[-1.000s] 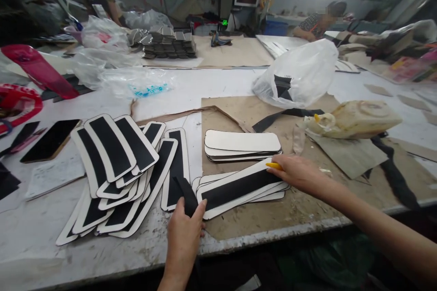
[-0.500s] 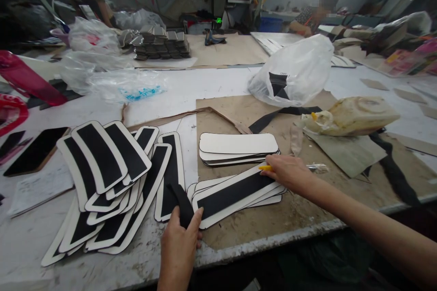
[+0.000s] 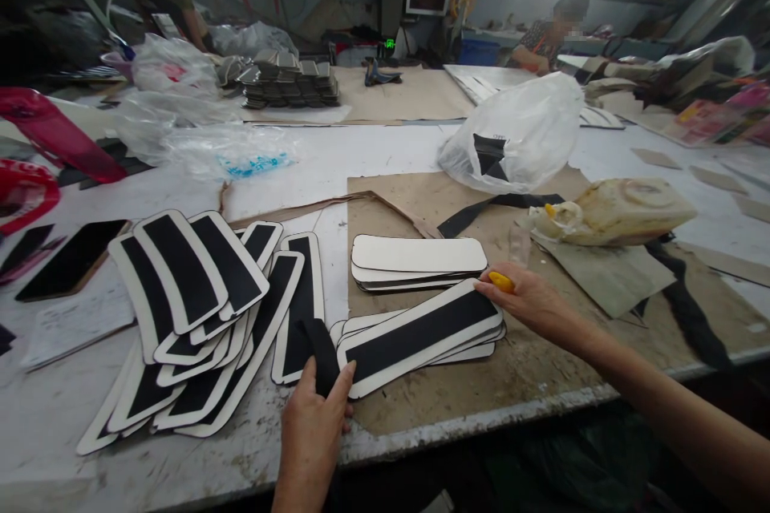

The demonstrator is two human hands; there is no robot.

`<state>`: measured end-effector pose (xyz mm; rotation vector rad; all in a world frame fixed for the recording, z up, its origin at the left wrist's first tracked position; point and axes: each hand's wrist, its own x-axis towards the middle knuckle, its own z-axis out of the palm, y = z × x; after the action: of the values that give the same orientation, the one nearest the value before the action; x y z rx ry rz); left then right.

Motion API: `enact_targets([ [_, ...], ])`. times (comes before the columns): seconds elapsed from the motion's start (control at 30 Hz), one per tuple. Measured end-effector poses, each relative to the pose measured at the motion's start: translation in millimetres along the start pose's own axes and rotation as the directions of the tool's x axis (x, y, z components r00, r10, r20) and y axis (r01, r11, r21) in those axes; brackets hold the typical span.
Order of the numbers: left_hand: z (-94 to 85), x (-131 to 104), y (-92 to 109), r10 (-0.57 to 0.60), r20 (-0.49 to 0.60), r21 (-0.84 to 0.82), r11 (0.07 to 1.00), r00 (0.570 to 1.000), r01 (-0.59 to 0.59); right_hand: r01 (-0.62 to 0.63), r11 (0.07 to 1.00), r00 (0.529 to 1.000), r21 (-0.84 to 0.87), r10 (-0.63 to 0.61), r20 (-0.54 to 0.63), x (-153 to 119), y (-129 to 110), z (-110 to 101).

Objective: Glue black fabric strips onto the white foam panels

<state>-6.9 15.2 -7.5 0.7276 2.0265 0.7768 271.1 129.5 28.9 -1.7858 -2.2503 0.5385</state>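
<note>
My left hand [image 3: 314,421] is closed on a limp black strip [image 3: 322,353], its thumb against the lower left corner of a long white panel [image 3: 349,373] that has a black band [image 3: 421,329] along its middle. That panel tops a fanned pile of similar ones. At the panel's upper right corner is my right hand [image 3: 522,295], closed around a brush with a yellow handle [image 3: 500,282]; the bristles are hidden now. Just behind lies a neat stack of plain white panels [image 3: 419,254]. To the left, several banded panels [image 3: 186,280] overlap in a heap.
A yellowed plastic container [image 3: 631,211] lies at the right on brown board [image 3: 577,337]. Behind are a white plastic bag [image 3: 529,124], black strips [image 3: 493,208] and clear wrap [image 3: 198,136]. A phone [image 3: 72,260] rests left. Another person [image 3: 541,36] is across the table.
My right hand has shifted slightly right and turned the brush, so its bristles no longer show beyond the wrist. My left hand stays at the panel's corner with the black strip.
</note>
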Motion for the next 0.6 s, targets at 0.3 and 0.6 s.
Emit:
enact_targets([
  [0.3,-8.2,-3.7,-17.8,0.139,-0.032,-0.217,0.966,0.99,-0.143,-0.103,0.953,0.994,0.285,0.108,0.0,-25.9,-12.8,-21.4],
  [0.6,-29.2,-22.4,-15.1,0.122,0.056,-0.523,0.849,0.991,-0.075,-0.186,0.878,0.982,0.441,0.186,0.044,-42.8,-25.7,-21.8],
])
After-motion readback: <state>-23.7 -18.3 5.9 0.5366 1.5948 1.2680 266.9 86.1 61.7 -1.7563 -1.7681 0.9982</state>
